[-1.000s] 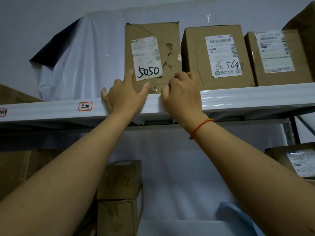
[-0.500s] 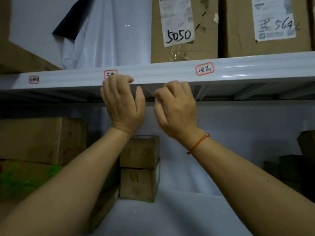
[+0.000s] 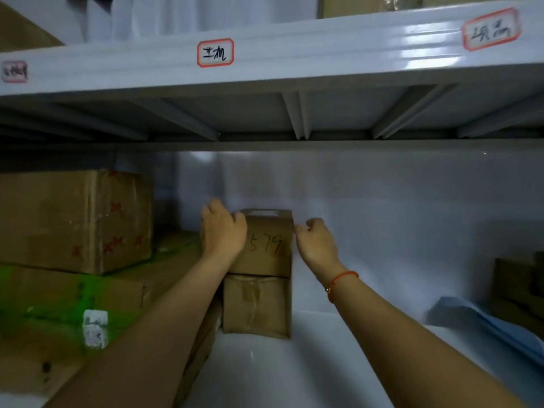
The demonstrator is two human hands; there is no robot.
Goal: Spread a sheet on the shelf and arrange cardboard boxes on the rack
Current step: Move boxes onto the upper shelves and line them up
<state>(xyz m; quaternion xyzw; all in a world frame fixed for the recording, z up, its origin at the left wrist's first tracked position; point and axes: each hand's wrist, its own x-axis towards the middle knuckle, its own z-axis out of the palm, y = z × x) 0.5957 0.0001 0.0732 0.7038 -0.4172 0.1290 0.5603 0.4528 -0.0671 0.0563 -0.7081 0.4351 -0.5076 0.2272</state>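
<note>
Reaching in under the shelf beam, I see my left hand laid on the left upper corner of the top box, fingers bent over its edge, the grip narrow. My right hand sits just beside the box's right edge with fingers curled; I cannot tell whether it touches. Beneath that box stands a second box on the white sheet. Left of my grip, bigger cartons are stacked.
</note>
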